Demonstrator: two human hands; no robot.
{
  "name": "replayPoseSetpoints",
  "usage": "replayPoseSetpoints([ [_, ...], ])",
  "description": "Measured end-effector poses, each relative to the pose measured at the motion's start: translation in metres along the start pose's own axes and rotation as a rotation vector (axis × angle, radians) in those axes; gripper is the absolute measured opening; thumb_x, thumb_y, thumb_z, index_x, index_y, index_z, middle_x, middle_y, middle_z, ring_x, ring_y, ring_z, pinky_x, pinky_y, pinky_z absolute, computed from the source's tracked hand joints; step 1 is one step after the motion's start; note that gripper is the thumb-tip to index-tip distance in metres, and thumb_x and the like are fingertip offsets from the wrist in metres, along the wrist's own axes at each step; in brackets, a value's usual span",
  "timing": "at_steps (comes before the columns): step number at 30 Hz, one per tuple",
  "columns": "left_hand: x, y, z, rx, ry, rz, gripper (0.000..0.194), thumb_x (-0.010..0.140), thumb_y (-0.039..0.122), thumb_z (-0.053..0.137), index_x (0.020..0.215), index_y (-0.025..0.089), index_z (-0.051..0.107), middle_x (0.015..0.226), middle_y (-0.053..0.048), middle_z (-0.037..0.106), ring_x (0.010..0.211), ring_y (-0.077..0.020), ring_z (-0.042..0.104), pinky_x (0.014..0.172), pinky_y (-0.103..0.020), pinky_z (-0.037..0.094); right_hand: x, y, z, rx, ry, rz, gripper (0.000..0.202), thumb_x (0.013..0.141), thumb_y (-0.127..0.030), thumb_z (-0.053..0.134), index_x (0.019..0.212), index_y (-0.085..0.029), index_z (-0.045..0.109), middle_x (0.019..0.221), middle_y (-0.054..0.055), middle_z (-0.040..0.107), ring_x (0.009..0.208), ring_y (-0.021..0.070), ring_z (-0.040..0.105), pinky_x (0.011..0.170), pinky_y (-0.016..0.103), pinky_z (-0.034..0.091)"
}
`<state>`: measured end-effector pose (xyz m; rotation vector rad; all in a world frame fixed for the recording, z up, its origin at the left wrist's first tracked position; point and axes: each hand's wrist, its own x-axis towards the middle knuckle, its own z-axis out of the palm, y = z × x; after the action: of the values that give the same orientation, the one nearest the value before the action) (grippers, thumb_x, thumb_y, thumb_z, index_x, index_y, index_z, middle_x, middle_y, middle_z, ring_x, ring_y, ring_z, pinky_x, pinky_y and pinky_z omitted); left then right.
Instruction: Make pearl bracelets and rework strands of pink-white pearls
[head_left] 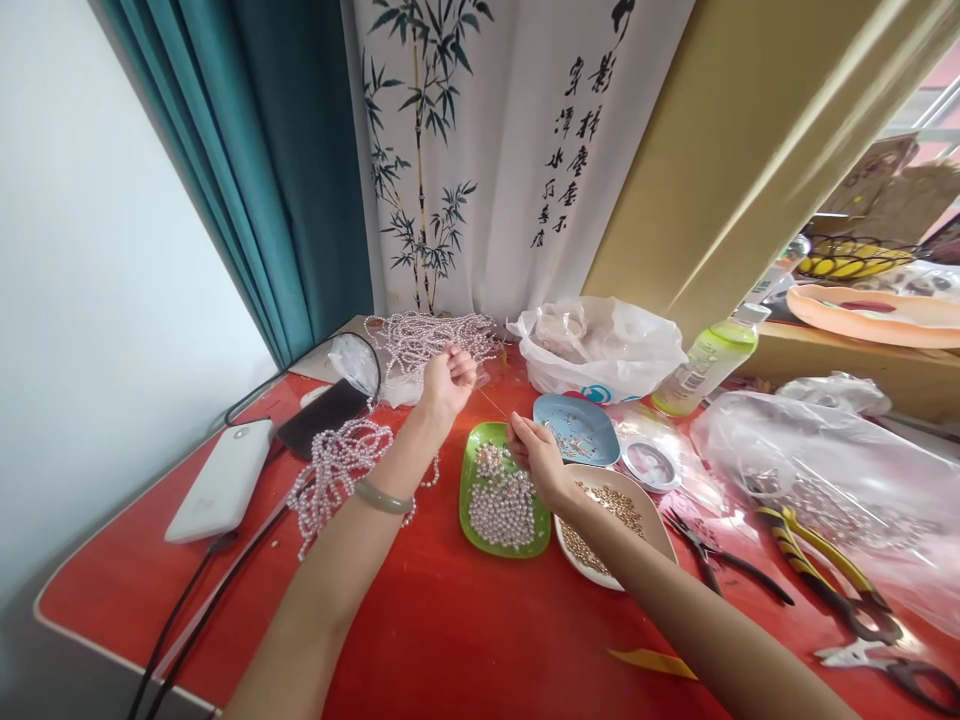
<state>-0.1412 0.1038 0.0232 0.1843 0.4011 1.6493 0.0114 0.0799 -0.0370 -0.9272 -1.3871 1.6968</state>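
Note:
My left hand [448, 382], with a pale green bangle [384, 497] at the wrist, is closed and raised above the table. A thin thread [492, 403] runs from it toward my right hand [537, 458]. The right hand is closed too, its fingertips pinched at the thread's other end, over the edge of a green tray [468, 520]. Pearl beads [504, 512] lie in that tray. Right of it are a blue tray [600, 425] with small pieces and a cream plate [661, 530] with gold beads [615, 510]. The fingertips' exact grip is too small to make out.
Strung pearls [341, 465] lie left, with more strands [439, 335] behind. A white power bank [221, 480], a dark phone [322, 415] and cables are at left. At right are a plastic bag [600, 350], a bottle [709, 365], pliers [697, 550], yellow-black cutters [817, 570] and scissors [892, 665].

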Motion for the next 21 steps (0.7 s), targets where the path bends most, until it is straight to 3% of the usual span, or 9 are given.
replayPoseSetpoints([
  [11, 0.001, 0.056, -0.004, -0.086, -0.06, 0.246, 0.035, 0.088, 0.006, 0.024, 0.055, 0.017, 0.034, 0.04, 0.006, 0.026, 0.032, -0.0034, 0.025, 0.033, -0.017, 0.018, -0.007, 0.003, -0.002, -0.146, -0.014, 0.056, 0.037, 0.075, -0.05, 0.045, 0.057, -0.02, 0.033, 0.049, -0.008, 0.018, 0.04, 0.0056, 0.015, 0.039, 0.022, 0.011],
  [17, -0.003, 0.061, 0.0, -0.065, -0.149, 0.196, 0.036, 0.089, 0.011, 0.027, 0.055, 0.017, 0.035, 0.04, 0.005, 0.026, 0.033, -0.0035, 0.023, 0.032, -0.017, 0.018, -0.007, -0.001, -0.004, -0.365, -0.016, 0.042, 0.022, 0.077, -0.029, 0.037, 0.058, -0.018, 0.042, 0.052, -0.003, 0.041, 0.048, 0.0092, 0.041, 0.049, 0.022, 0.032],
  [21, -0.006, 0.066, 0.002, -0.05, -0.169, 0.165, 0.035, 0.09, 0.014, 0.029, 0.056, 0.017, 0.036, 0.04, 0.005, 0.027, 0.033, -0.0034, 0.026, 0.033, -0.017, 0.019, -0.01, -0.003, -0.011, -0.535, -0.027, 0.033, 0.019, 0.075, -0.02, 0.034, 0.059, -0.018, 0.044, 0.052, -0.002, 0.043, 0.05, 0.0108, 0.042, 0.053, 0.024, 0.033],
])
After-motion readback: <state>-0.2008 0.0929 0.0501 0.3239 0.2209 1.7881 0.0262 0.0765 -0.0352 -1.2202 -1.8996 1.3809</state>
